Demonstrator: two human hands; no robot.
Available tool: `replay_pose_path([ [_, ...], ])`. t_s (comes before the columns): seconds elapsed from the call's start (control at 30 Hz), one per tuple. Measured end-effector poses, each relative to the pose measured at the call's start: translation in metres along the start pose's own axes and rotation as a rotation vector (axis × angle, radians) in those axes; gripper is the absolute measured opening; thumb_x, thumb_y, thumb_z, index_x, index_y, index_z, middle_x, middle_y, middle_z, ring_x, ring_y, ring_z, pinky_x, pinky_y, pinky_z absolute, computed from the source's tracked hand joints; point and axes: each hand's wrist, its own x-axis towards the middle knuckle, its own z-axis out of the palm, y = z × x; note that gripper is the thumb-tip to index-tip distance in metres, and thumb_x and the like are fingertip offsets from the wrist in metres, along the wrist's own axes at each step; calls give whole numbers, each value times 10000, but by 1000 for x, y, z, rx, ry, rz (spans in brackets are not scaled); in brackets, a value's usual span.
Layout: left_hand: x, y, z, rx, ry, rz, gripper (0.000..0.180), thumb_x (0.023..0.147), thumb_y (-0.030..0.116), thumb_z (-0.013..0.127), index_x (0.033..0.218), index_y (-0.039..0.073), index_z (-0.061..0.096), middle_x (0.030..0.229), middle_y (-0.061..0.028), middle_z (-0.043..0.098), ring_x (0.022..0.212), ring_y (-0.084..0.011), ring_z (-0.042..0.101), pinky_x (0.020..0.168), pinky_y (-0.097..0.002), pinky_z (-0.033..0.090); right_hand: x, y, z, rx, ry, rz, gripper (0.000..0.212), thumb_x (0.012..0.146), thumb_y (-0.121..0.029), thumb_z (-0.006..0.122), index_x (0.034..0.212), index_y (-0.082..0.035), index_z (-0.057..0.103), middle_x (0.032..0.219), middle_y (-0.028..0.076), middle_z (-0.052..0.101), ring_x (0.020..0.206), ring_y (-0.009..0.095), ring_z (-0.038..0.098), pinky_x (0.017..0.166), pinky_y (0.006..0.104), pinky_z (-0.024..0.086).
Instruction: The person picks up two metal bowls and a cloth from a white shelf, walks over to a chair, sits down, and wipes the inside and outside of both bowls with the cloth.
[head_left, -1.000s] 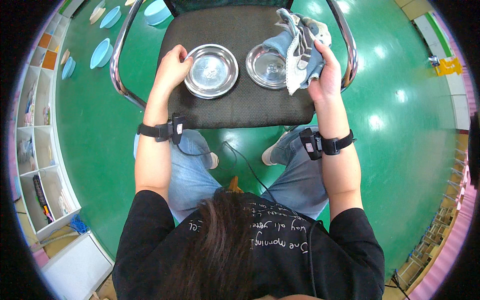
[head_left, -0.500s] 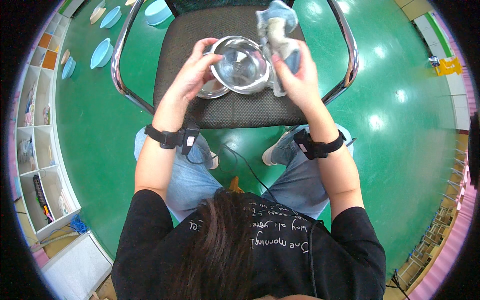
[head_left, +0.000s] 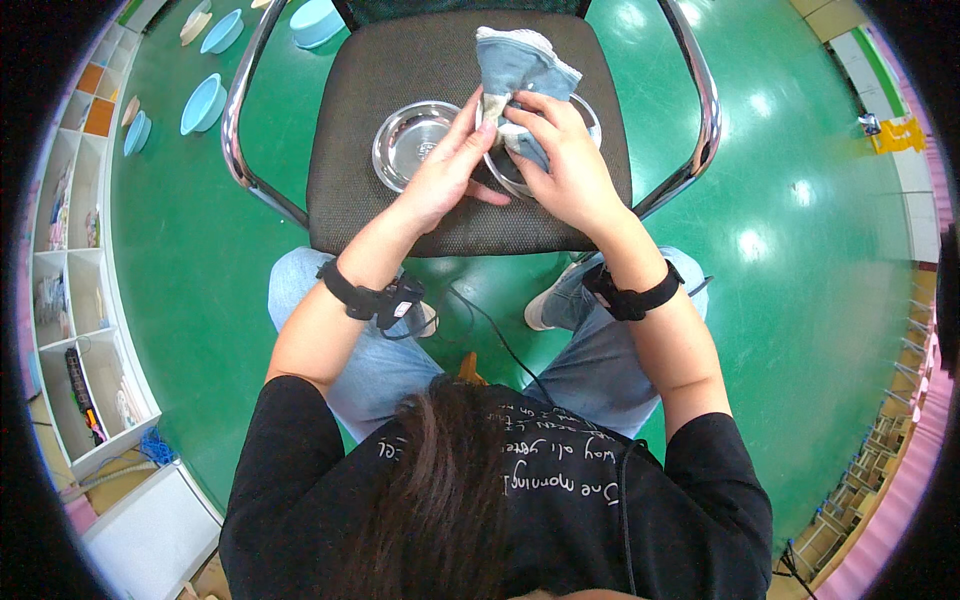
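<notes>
A blue and whitish cloth point(head_left: 520, 65) is bunched between my hands above the chair seat. My left hand point(head_left: 448, 178) pinches its left edge with thumb and fingertips, one lower finger stretched out. My right hand point(head_left: 565, 165) is closed around the cloth's lower part, fingers bent over it. Beneath my hands lies a shiny steel bowl point(head_left: 592, 118), partly covered by them and the cloth. A second steel bowl point(head_left: 392, 150) sits to its left on the seat, partly behind my left hand.
Both bowls rest on a black mesh chair seat point(head_left: 350, 215) with curved chrome armrests point(head_left: 232, 130). Several light blue basins point(head_left: 204, 104) lie on the green floor point(head_left: 190, 270) at the far left. White shelving point(head_left: 95, 350) lines the left side.
My left hand has put the steel bowl down and moved right to the cloth. My right hand has brought the cloth left and nearer, over the right bowl.
</notes>
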Motion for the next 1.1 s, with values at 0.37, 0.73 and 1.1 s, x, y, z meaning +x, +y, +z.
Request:
replay_pose_path([
  [0.37, -1, -8, 1, 32, -94, 39, 587, 964, 423, 341, 1455, 306, 41, 1414, -108, 264, 1166, -252, 435, 711, -394, 577, 0, 3, 2, 231, 18, -7, 339, 684, -16, 613, 1019, 13, 570, 1064, 158, 522, 1027, 338, 490, 899, 391, 399],
  [0.73, -1, 1, 3, 94, -15, 236, 567, 974, 434, 298, 1466, 240, 94, 1412, -73, 341, 1243, -211, 393, 912, -341, 451, -1, -7, 5, 353, -97, 27, 260, 753, -33, 609, 1002, 24, 566, 1003, 142, 535, 968, 301, 533, 868, 358, 411],
  [1.1, 7, -3, -3, -18, 62, 245, 511, 992, 367, 275, 1448, 151, 195, 1404, -99, 350, 1265, -204, 381, 1045, -339, 323, 2, -12, 3, 237, -210, 1, 246, 720, -111, 625, 909, 45, 598, 913, 192, 562, 908, 355, 552, 817, 409, 453],
])
